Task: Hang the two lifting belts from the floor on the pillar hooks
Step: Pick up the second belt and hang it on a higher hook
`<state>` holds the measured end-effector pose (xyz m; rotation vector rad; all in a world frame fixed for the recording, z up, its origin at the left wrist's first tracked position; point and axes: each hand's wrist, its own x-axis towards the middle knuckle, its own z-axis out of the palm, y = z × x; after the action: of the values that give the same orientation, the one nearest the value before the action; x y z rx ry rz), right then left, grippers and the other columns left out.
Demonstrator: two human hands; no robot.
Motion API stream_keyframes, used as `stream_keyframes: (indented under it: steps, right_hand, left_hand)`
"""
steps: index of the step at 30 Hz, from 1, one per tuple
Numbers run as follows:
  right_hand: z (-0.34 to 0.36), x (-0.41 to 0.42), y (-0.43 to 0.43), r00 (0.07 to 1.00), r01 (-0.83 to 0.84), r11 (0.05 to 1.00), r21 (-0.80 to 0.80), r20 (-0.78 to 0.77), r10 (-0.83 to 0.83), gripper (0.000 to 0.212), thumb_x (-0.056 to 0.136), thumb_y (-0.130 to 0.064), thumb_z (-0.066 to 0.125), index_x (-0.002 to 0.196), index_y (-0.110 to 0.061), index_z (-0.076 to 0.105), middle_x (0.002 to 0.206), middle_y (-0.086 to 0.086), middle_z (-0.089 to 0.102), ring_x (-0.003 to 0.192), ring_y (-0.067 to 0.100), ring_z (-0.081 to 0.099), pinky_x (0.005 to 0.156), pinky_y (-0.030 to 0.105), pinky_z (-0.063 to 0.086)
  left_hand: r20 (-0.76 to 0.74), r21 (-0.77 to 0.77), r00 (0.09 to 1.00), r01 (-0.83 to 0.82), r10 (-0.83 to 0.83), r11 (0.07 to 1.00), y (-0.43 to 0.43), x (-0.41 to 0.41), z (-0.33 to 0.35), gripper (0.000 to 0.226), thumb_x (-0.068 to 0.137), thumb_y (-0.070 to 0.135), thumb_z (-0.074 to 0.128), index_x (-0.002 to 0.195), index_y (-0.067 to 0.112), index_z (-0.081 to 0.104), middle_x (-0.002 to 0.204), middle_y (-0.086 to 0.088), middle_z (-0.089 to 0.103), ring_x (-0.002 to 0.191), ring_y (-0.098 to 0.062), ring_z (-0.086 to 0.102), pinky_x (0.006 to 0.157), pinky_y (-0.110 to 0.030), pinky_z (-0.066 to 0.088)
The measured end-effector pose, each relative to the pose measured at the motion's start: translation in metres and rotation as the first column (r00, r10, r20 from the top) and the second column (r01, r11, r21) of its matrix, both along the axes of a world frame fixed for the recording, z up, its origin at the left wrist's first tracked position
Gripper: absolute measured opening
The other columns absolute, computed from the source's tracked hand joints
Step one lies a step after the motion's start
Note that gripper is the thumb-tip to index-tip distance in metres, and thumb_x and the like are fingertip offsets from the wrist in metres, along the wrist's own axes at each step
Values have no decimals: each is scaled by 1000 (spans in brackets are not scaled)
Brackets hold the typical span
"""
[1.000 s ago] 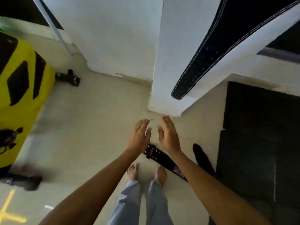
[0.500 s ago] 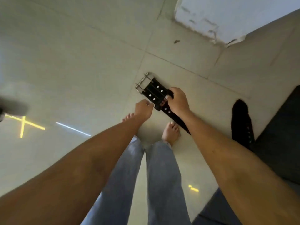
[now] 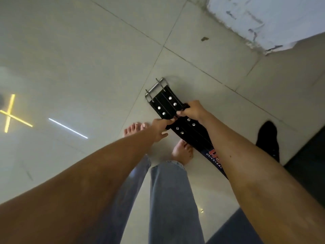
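Both hands clamped on the black lifting belt (image 3: 177, 117): left hand (image 3: 159, 128) at its near edge, right hand (image 3: 192, 110) over the far edge. Steel buckle (image 3: 155, 90) points toward the pillar base (image 3: 263, 20).

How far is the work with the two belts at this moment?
Nothing looks hung yet. In hand: the left hand and right hand both grip the studded belt near its buckle, on the floor tiles. Left: lift it to a hook, then fetch the dark second belt beside the pillar base.
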<state>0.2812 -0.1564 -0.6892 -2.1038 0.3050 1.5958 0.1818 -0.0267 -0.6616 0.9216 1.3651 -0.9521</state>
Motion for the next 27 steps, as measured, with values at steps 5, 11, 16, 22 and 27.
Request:
stream_keyframes:
  steps: [5, 11, 16, 22, 27]
  right_hand:
    - [102, 6, 14, 954, 299, 942, 155, -66, -292, 15, 91, -23, 66, 99, -11, 69, 95, 9, 71, 86, 24, 69, 82, 34, 54]
    - [253, 26, 44, 885, 441, 868, 231, 50, -463, 26, 87, -27, 70, 103, -6, 70, 98, 12, 75, 87, 28, 72, 75, 34, 58]
    - [422, 39, 54, 806, 523, 798, 300, 130, -578, 30, 74, -35, 80, 91, -10, 76, 88, 10, 78, 80, 27, 75, 76, 37, 61]
    - [617, 10, 25, 672, 592, 640, 490, 139, -728, 39, 72, -30, 83, 103, -7, 75, 98, 14, 78, 92, 30, 75, 84, 42, 60]
    - [728, -15, 4, 581, 590, 554, 587, 166, -796, 39, 75, -32, 81, 108, -11, 74, 103, 10, 77, 97, 26, 74, 87, 40, 58]
  left_hand:
    - [113, 5, 982, -155, 154, 988, 19, -13, 66, 55, 79, 38, 75, 128, 19, 57, 132, -4, 58, 119, -19, 54, 100, -41, 47]
    - [294, -3, 864, -427, 409, 904, 32, 27, 208, 37, 85, 22, 70, 115, 2, 59, 106, -14, 70, 96, -25, 67, 70, -37, 55]
    - [486, -7, 813, -363, 320, 932, 45, 56, 367, 43, 81, 30, 75, 108, 0, 61, 88, -10, 69, 83, -27, 69, 61, -33, 54]
    - [799, 2, 596, -137, 81, 991, 37, 59, 566, 34, 87, 25, 69, 98, -7, 66, 87, -16, 72, 77, -25, 71, 68, -31, 57]
    - [871, 63, 491, -76, -18, 995, 23, 58, 679, 27, 79, 33, 75, 81, 7, 69, 72, -8, 72, 69, -26, 71, 65, -34, 57]
